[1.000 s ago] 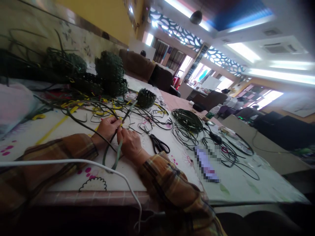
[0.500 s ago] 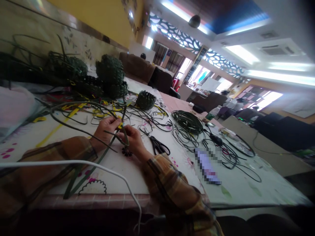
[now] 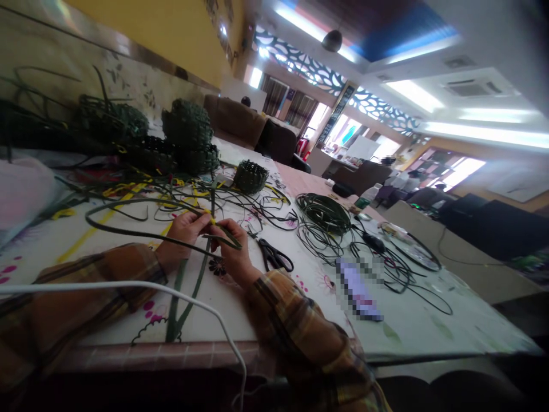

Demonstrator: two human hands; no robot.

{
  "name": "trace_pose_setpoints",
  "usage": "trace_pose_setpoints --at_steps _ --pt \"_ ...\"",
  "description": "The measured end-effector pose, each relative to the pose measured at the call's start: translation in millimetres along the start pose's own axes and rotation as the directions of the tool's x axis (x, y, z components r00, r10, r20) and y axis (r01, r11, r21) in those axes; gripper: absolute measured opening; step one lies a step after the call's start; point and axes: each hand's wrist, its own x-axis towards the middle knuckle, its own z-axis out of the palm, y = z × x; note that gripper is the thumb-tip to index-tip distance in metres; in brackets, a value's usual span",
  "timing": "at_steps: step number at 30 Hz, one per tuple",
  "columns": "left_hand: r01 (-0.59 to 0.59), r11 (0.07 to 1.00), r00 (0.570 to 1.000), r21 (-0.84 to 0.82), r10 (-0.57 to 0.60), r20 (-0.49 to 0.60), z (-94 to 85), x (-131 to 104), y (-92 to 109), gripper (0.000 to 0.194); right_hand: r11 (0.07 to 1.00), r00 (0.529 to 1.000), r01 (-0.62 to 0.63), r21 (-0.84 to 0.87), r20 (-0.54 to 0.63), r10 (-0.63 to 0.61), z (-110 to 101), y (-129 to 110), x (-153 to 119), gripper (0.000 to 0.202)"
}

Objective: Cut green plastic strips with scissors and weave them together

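Over the near part of the table, my left hand pinches dark green weaving strips where they cross at a small yellow piece. Close on its right, my right hand is closed on the green strips too, with a short bent loop sticking out over its fingers. One long strip curves out to the left in a wide arc, and a folded one hangs down towards the table edge. Black-handled scissors lie just right of my right hand. My fingers partly hide the crossing.
Woven green baskets are stacked at the back left, and a small basket stands mid-table. A coil of green strip lies to the right. A white cable crosses in front of my forearms. Loose green and yellow strips litter the tabletop.
The folded strip's hanging end has swung to the right and now hangs more upright. The bent loop at my right hand has shifted right. Both hands stay close together.
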Motion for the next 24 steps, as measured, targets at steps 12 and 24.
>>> trace_pose_setpoints --at_steps 12,24 --pt "0.13 0.983 0.971 -0.13 -0.1 0.218 -8.8 0 13 0.014 0.969 0.984 0.103 -0.226 0.164 -0.066 -14 -16 5 0.023" --pt "0.307 0.946 0.931 -0.1 -0.277 0.236 -12.2 1 18 0.007 0.962 0.931 0.112 -0.247 0.365 -0.015 -28 -24 12 0.015"
